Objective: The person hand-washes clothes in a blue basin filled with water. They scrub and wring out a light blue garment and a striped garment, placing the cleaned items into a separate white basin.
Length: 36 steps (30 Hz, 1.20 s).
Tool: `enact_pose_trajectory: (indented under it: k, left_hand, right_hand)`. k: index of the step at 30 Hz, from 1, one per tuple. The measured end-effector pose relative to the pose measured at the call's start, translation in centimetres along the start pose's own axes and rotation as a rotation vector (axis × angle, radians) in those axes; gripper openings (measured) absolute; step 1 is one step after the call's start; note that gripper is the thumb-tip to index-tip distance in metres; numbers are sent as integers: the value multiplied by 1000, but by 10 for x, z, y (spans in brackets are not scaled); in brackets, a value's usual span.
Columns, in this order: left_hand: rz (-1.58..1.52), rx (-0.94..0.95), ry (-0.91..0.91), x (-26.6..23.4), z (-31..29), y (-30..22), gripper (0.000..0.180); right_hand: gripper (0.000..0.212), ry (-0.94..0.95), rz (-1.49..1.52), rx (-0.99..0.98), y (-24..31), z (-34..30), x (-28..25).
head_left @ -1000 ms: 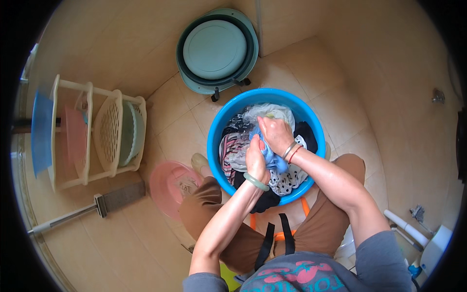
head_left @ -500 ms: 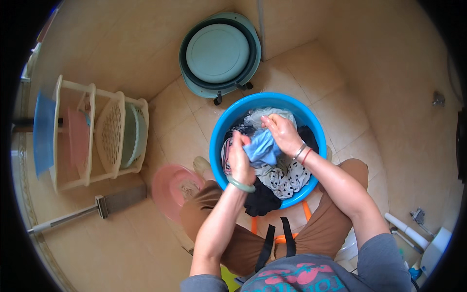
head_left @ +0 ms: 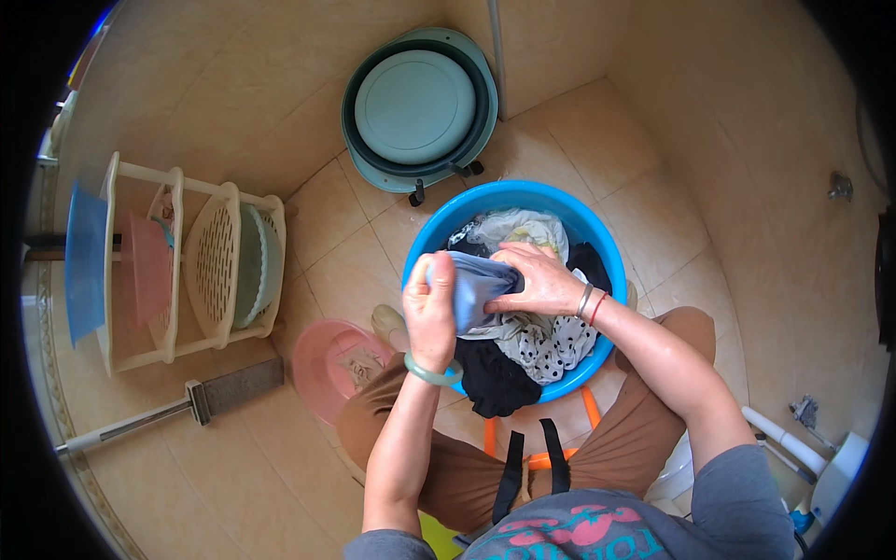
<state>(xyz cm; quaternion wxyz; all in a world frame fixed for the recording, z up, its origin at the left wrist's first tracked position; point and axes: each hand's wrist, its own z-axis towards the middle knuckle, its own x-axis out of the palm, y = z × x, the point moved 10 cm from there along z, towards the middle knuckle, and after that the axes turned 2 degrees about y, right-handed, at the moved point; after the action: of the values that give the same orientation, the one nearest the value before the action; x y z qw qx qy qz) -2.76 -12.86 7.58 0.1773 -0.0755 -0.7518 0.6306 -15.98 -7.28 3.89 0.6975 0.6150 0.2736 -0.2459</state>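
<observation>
A blue washbasin (head_left: 604, 245) full of wet clothes stands on the floor between my knees. Above the clothes, my left hand (head_left: 431, 313), with a pale green bangle at its wrist, grips one side of a light blue cloth (head_left: 474, 289). The fingers of my right hand (head_left: 543, 282) are closed on the cloth's other side, its opening facing them. Beneath lie a white garment with black dots (head_left: 560, 347), a whitish garment (head_left: 527, 227) toward the far side, and a black garment (head_left: 495, 378) draped over the near rim. Other pieces are partly hidden.
Against the far wall leans a teal folding basin (head_left: 415, 107). A cream plastic rack (head_left: 213, 257) with basins stands at the left, a flat mop (head_left: 238, 385) before it. Beside my left leg is a pink basin (head_left: 313, 369). Orange stool legs (head_left: 591, 407) show below me.
My left hand has shifted left and turned upright, pulling the blue cloth wider. My right hand has come down and nearer, now gripping the cloth's right side.
</observation>
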Motion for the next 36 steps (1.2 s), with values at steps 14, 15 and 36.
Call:
enact_pose_trajectory:
  k: [14, 15, 36]
  left_hand:
    - [-699, -630, 95, 29, -7, 107, 51]
    - [-711, -363, 74, 31, -9, 85, 39]
    - [-526, -598, -250, 43, -34, 143, 26]
  right_hand:
    - [27, -75, 796, 166, 36, 4, 10]
    - [27, -87, 627, 56, 60, -1, 2]
    - [27, -215, -314, 213, -20, 16, 11]
